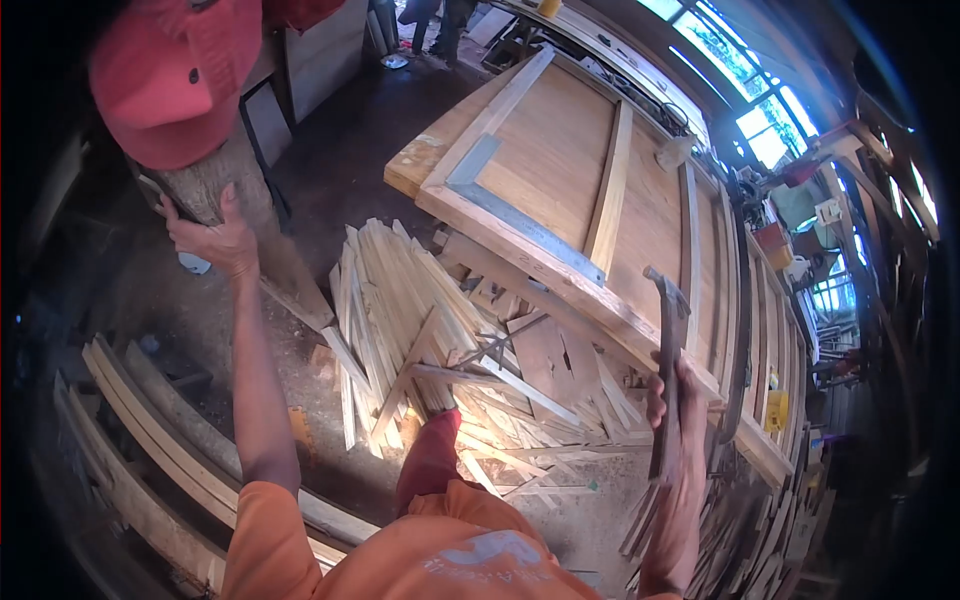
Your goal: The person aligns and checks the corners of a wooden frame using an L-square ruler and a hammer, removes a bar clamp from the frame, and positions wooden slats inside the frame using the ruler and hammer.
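My left hand [215, 235] is raised at the upper left, its fingers and thumb against a weathered wooden post [225, 190] on which a red cap [175, 85] sits. At the right, my right hand [678, 400] is wrapped round a hammer [672, 325], held upright with its head at the top, beside the edge of a large wooden frame panel [560, 180]. A metal carpenter's square [530, 225] lies on the near corner of that panel.
Scrap wood strips [400, 310] are heaped on the floor below the panel. Long boards [150, 420] lie at the lower left. More timber [770, 530] is stacked at the lower right. Part of a person [450, 25] stands at the top.
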### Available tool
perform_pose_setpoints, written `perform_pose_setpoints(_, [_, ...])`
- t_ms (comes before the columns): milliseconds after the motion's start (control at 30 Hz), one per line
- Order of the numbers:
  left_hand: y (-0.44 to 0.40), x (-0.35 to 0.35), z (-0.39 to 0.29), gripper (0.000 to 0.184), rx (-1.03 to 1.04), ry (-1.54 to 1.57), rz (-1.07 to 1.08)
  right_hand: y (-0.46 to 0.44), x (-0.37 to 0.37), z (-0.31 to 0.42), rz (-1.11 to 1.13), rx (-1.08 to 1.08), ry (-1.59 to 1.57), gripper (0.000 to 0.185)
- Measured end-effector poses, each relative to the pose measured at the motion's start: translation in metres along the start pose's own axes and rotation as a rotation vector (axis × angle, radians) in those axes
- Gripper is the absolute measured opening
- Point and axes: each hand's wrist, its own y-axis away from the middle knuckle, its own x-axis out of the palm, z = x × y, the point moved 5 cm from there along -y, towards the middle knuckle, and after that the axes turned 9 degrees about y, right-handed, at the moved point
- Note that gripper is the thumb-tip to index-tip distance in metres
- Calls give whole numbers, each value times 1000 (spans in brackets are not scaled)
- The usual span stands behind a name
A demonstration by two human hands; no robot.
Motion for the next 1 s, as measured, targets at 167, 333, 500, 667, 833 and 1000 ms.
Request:
perform_pose_setpoints(167, [-1, 1, -2, 114, 21, -30, -21, -91, -5, 5, 50, 173, -88, 44])
perform_pose_setpoints(333, [0, 1, -4, 115, -13, 43, 3, -104, -5, -2, 114, 143, -89, 42])
perform_pose_setpoints(500, [1, 1, -10, 114, -35, 23, -11, -99, -8, -4, -32, 208, -59, 36])
perform_pose_setpoints(667, [7, -5, -21, 116, 7, -7, 60, -83, 10, 3, 151, 284, -204, 34])
perform_pose_setpoints(833, [92, 19, -184, 82, -71, 112, 137, -83, -20, -9, 286, 386, -324, 34])
perform_pose_setpoints(1000, [150, 211, -245, 102, -196, -66, 1222, -77, -29, -21, 278, 244, -261, 25])
